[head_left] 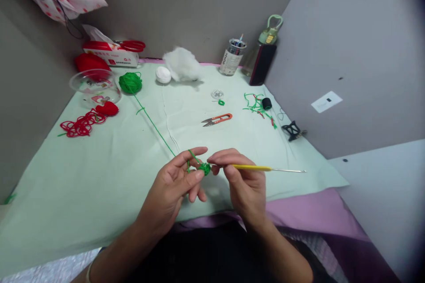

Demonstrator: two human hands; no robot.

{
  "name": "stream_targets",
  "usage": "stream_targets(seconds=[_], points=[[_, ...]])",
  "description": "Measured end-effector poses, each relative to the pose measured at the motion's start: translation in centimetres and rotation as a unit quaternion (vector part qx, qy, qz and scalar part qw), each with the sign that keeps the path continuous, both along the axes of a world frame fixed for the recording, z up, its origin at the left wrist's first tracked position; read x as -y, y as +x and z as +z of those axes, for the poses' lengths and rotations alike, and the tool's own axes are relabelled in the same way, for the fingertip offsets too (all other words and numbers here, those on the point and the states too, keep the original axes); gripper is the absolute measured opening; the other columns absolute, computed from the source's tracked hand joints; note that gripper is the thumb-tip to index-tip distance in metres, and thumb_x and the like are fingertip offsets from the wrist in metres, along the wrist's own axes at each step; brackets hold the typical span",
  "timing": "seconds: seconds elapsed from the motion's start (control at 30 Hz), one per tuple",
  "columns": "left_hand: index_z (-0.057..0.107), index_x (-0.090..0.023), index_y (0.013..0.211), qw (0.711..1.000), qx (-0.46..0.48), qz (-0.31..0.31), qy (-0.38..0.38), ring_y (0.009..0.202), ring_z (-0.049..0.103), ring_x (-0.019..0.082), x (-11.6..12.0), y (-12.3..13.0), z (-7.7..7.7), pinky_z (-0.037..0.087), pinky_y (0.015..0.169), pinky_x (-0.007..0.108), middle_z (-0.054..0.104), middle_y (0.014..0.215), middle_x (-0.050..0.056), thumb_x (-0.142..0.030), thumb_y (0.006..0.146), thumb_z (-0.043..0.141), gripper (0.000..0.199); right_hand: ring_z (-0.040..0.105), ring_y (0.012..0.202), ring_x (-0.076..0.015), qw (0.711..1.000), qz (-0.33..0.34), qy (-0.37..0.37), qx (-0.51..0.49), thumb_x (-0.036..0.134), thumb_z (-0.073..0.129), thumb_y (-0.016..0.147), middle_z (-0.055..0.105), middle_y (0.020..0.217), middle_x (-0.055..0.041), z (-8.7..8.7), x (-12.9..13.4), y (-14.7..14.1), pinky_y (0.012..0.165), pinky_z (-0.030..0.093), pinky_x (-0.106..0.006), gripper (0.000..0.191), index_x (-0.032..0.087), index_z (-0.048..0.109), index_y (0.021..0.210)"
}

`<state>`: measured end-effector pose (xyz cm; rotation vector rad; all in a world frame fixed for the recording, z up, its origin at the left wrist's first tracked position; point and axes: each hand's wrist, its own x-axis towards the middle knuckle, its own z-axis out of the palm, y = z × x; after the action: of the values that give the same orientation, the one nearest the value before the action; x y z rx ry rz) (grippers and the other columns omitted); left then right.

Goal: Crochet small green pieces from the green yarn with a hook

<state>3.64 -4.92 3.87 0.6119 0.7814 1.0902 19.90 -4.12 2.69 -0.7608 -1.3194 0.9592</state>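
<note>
Between the thumb and fingers of my left hand [177, 177] is a small green crochet piece [205, 168]. Green yarn [156, 129] loops over that hand's index finger and runs back to a green yarn ball [130, 82]. My right hand [242, 177] pinches a crochet hook [254, 167] with a yellow grip. One metal end of the hook points right, and the other meets the green piece, where the fingers partly hide it. Beyond my hands lie orange thread snips [217, 119], pointing left.
At the back stand a tissue box [113, 56] with red scissors [132, 46], white stuffing [182, 64], a pen jar [232, 57] and a bottle [270, 37] behind a dark phone [263, 64]. Red yarn [78, 124] lies left; yarn scraps [255, 105] and a black clip [292, 131] lie right.
</note>
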Motion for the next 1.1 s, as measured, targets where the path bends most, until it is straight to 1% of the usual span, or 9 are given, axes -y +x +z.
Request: stream_targets(seconds=[0.2,0.4,0.53,0.63,0.7,0.8,0.87,0.93,1.1], points=[[0.082,-0.027,0.116,1.000,-0.009,0.002,0.004,0.049,0.049,-0.001,0.14,-0.03,-0.13,0.057,0.057,0.021,0.060,0.095,-0.002,-0.022,0.086,0.084,0.031,0.072,0.080,-0.0154,0.999,0.019,-0.026,-0.019,0.028,0.067,0.102,0.080,0.101,-0.0049,-0.27,-0.07,0.07,0.072,0.061,-0.031,0.014,0.026,0.080,0.104],[0.082,-0.024,0.114,0.999,-0.018,0.030,-0.001,0.048,0.047,0.000,0.13,-0.08,-0.10,0.056,0.056,0.021,0.061,0.088,-0.003,-0.021,0.084,0.084,0.030,0.074,0.080,-0.0167,0.998,0.031,-0.059,-0.017,0.033,0.061,0.105,0.082,0.104,-0.0063,-0.67,0.06,0.59,0.075,0.061,-0.035,0.018,0.025,0.077,0.108],[0.081,-0.022,0.113,0.999,-0.021,0.048,-0.009,0.048,0.044,0.000,0.08,-0.02,0.01,0.054,0.054,0.020,0.060,0.081,-0.005,-0.021,0.083,0.085,0.031,0.075,0.080,-0.0165,0.997,0.041,-0.051,-0.028,0.033,0.057,0.107,0.083,0.107,-0.0065,-0.69,0.18,0.66,0.076,0.061,-0.035,0.019,0.025,0.074,0.111],[0.081,-0.020,0.112,0.999,-0.021,0.046,-0.008,0.048,0.044,0.002,0.07,0.08,0.08,0.054,0.054,0.021,0.059,0.077,-0.005,-0.021,0.082,0.085,0.030,0.074,0.080,-0.0154,0.999,0.034,-0.032,-0.023,0.031,0.057,0.107,0.083,0.109,-0.0058,-0.50,0.19,0.40,0.074,0.061,-0.033,0.019,0.026,0.074,0.112],[0.080,-0.020,0.113,0.999,-0.018,0.036,-0.004,0.048,0.044,0.002,0.11,0.16,0.12,0.055,0.055,0.021,0.060,0.078,-0.005,-0.021,0.082,0.084,0.031,0.072,0.078,-0.0152,0.999,0.022,-0.023,-0.011,0.032,0.060,0.106,0.082,0.107,-0.0063,-0.37,0.12,0.15,0.069,0.059,-0.031,0.017,0.026,0.076,0.107],[0.076,-0.021,0.123,1.000,-0.011,0.023,0.000,0.048,0.046,0.002,0.20,0.29,0.20,0.055,0.054,0.022,0.062,0.083,-0.004,-0.021,0.083,0.085,0.041,0.069,0.076,-0.0150,0.999,0.026,-0.025,0.000,0.035,0.064,0.104,0.082,0.106,-0.0071,-0.37,-0.02,-0.13,0.064,0.056,-0.029,0.017,0.025,0.077,0.102],[0.072,-0.022,0.130,1.000,-0.007,0.022,-0.001,0.047,0.047,0.002,0.21,0.34,0.26,0.055,0.053,0.022,0.063,0.085,-0.004,-0.021,0.082,0.086,0.050,0.066,0.074,-0.0143,0.999,0.036,-0.037,-0.011,0.035,0.064,0.103,0.082,0.104,-0.0064,-0.52,-0.11,-0.20,0.064,0.055,-0.028,0.017,0.026,0.078,0.103],[0.069,-0.023,0.134,1.000,-0.003,0.020,-0.003,0.046,0.047,0.001,0.16,0.35,0.33,0.055,0.052,0.022,0.064,0.087,-0.004,-0.020,0.082,0.086,0.055,0.064,0.070,-0.0132,0.997,0.044,-0.054,-0.040,0.035,0.064,0.103,0.082,0.100,-0.0053,-0.65,-0.20,-0.22,0.062,0.054,-0.027,0.016,0.026,0.078,0.103],[0.072,-0.024,0.131,1.000,0.006,0.016,0.001,0.046,0.049,0.000,0.03,0.32,0.44,0.055,0.053,0.021,0.064,0.090,-0.005,-0.020,0.086,0.084,0.047,0.061,0.061,-0.0124,0.988,0.046,-0.103,-0.103,0.041,0.070,0.098,0.080,0.085,-0.0047,-0.39,-0.50,-0.30,0.056,0.051,-0.026,0.020,0.022,0.076,0.094]])
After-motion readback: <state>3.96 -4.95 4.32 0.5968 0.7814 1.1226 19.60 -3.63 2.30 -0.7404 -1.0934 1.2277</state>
